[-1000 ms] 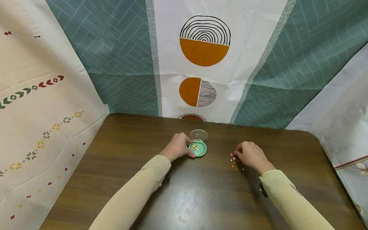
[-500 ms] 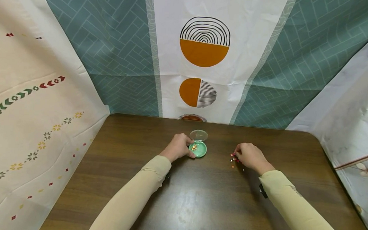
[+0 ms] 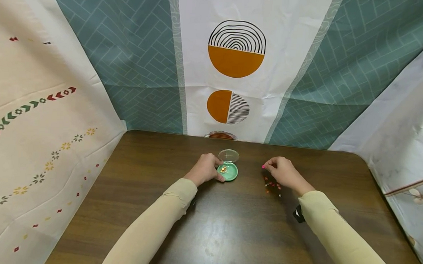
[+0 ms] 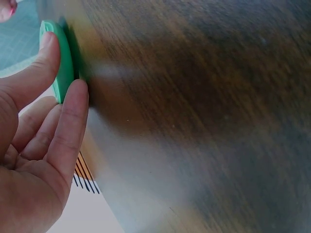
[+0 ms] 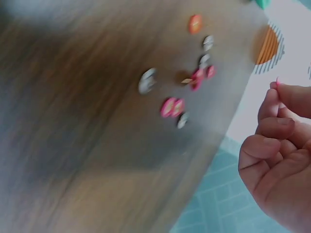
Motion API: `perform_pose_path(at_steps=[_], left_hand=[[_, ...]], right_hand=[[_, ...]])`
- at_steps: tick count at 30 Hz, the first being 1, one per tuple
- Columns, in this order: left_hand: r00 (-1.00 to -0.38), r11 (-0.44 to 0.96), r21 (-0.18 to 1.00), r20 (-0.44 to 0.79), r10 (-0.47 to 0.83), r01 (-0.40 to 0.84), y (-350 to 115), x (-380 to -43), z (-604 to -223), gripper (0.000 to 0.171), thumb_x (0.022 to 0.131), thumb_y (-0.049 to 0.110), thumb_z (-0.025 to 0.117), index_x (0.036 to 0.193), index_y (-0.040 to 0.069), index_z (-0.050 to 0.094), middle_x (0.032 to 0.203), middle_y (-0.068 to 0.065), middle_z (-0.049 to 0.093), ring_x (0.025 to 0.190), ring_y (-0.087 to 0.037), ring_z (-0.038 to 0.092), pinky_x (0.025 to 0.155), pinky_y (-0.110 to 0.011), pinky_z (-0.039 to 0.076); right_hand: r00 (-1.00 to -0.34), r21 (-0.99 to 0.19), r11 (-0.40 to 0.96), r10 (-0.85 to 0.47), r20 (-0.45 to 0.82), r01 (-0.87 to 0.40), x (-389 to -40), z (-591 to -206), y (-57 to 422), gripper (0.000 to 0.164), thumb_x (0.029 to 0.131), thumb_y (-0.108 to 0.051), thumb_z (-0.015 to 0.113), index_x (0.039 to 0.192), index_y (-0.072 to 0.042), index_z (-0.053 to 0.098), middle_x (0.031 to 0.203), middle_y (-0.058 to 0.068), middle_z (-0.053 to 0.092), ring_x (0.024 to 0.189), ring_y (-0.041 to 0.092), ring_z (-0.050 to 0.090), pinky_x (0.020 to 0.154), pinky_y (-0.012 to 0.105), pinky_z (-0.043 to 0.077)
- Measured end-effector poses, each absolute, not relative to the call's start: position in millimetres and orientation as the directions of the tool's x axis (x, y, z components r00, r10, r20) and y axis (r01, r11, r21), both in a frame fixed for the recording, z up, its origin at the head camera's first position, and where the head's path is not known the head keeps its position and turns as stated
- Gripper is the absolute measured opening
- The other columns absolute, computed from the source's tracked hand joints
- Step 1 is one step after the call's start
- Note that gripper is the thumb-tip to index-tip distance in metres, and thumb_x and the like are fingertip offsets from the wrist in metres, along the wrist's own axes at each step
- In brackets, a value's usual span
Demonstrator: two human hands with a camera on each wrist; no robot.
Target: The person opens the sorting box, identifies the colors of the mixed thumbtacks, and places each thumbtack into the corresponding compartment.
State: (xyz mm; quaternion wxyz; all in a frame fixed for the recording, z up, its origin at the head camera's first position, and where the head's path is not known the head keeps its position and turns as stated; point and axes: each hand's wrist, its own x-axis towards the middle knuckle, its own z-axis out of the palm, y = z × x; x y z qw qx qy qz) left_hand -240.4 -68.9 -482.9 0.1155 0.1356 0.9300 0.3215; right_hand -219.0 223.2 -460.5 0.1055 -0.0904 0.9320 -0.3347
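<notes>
A small round green case (image 3: 232, 173) lies on the table with its clear lid (image 3: 228, 155) raised. Several gold-coloured pieces (image 3: 223, 169) are inside, toward its left. My left hand (image 3: 204, 166) grips the case's left edge, and in the left wrist view the thumb of that hand (image 4: 36, 131) presses on the green case (image 4: 63, 68). Between thumb and forefinger, my right hand (image 3: 284, 173) pinches a small bright pink piece (image 3: 263, 166), above the table. The right wrist view shows only a thin sliver of that pink piece (image 5: 277, 82) at the fingertips.
Several small pieces (image 3: 273, 184) in pink, orange and silver lie loose on the brown table (image 3: 206, 223), just below my right hand. Fabric (image 3: 145, 100) hangs behind the table's far edge, and more cloth hangs at both sides.
My right hand has lifted from the loose pieces and moved up and slightly left, carrying one pink piece. The left hand and the green case have stayed in place.
</notes>
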Motion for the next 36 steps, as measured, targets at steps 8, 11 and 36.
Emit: perform_pose_path(at_steps=[8, 11, 36], left_hand=[[-0.931, 0.753, 0.629, -0.122, 0.343, 0.195, -70.9, -242.8, -484.0, 0.064, 0.055, 0.034, 0.088, 0.112, 0.012, 0.068, 0.105, 0.003, 0.065, 0.097, -0.010, 0.055, 0.079, -0.021, 0.043], [-0.931, 0.754, 0.624, -0.113, 0.346, 0.205, -71.2, -242.7, -482.0, 0.063, 0.055, 0.032, 0.088, 0.111, 0.011, 0.068, 0.104, 0.002, 0.065, 0.094, -0.011, 0.055, 0.077, -0.021, 0.043], [-0.934, 0.744, 0.637, -0.105, 0.342, 0.201, -71.7, -241.2, -487.4, 0.062, 0.055, 0.033, 0.088, 0.110, 0.013, 0.069, 0.106, 0.007, 0.064, 0.093, -0.009, 0.056, 0.072, -0.019, 0.044]], right_hand=[[-0.959, -0.660, 0.731, -0.278, -0.057, -0.173, -226.8, -450.6, 195.9, 0.023, 0.096, -0.025, 0.053, 0.101, -0.008, 0.067, 0.099, 0.007, 0.064, 0.072, 0.019, 0.052, 0.067, 0.035, 0.043], [-0.960, -0.680, 0.710, -0.277, -0.031, -0.183, -229.7, -449.8, 184.0, 0.022, 0.095, -0.025, 0.055, 0.099, -0.009, 0.068, 0.096, 0.007, 0.064, 0.068, 0.019, 0.049, 0.061, 0.034, 0.043], [-0.951, -0.600, 0.761, -0.308, 0.000, -0.246, -236.2, -484.5, 118.9, 0.010, 0.089, -0.023, 0.063, 0.085, -0.015, 0.068, 0.075, -0.005, 0.061, 0.069, 0.012, 0.051, 0.062, 0.029, 0.044]])
